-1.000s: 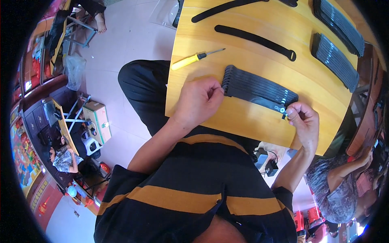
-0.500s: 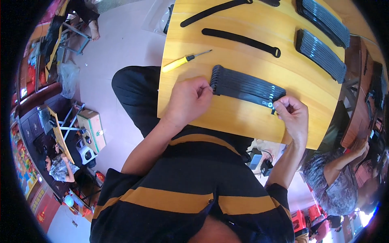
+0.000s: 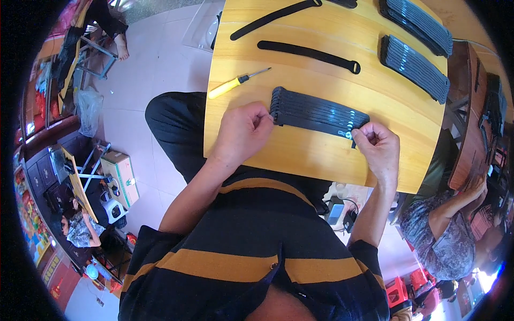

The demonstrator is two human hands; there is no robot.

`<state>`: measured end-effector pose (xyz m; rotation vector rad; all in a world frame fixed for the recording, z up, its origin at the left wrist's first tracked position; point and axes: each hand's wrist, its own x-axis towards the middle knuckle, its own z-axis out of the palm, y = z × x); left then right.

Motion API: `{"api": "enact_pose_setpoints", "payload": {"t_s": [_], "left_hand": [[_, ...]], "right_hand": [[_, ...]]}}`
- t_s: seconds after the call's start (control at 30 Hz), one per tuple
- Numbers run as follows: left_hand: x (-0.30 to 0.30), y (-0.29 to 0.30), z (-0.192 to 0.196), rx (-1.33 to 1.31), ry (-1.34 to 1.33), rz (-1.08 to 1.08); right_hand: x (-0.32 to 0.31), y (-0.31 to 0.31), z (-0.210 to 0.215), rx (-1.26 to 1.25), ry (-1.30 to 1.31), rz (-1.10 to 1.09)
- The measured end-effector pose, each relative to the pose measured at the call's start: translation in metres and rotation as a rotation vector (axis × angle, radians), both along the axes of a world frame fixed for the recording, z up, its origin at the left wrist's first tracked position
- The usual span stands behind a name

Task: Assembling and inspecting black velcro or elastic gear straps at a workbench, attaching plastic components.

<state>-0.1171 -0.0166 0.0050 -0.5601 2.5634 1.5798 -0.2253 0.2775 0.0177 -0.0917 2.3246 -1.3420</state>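
A row of overlapping black hook-and-loop straps (image 3: 319, 112) lies on the yellow wooden table (image 3: 300, 155) close in front of me. At its left end my left hand (image 3: 242, 132) is closed, thumb and fingers pinching the edge of the nearest strap. My right hand (image 3: 379, 147) pinches the other end, beside a small round light mark and a short dark tab. Farther off lie a loose black strap with an end loop (image 3: 310, 56) and another loose strap (image 3: 274, 20). A yellow-handled screwdriver (image 3: 227, 87) rests near the table's left edge.
Two more strap bundles, a nearer one (image 3: 415, 69) and a farther one (image 3: 417, 24), lie at the far right of the table. A co-worker (image 3: 441, 230) sits to the right by a brown table (image 3: 466, 123). A cardboard box (image 3: 120, 177) stands on the floor at left.
The table and its contents sit slightly farther left in the picture. Both hands keep their pinch at the two ends of the strap row.
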Motion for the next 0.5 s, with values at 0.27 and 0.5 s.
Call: {"api": "enact_pose_setpoints", "payload": {"t_s": [0.27,0.5], "left_hand": [[-0.002,0.002,0.007,-0.075,-0.028,-0.008],[-0.002,0.005,0.017,-0.289,0.045,-0.069]], "right_hand": [[0.003,-0.004,0.001,0.067,0.041,-0.038],[-0.001,-0.008,0.018,0.314,0.104,0.03]]}}
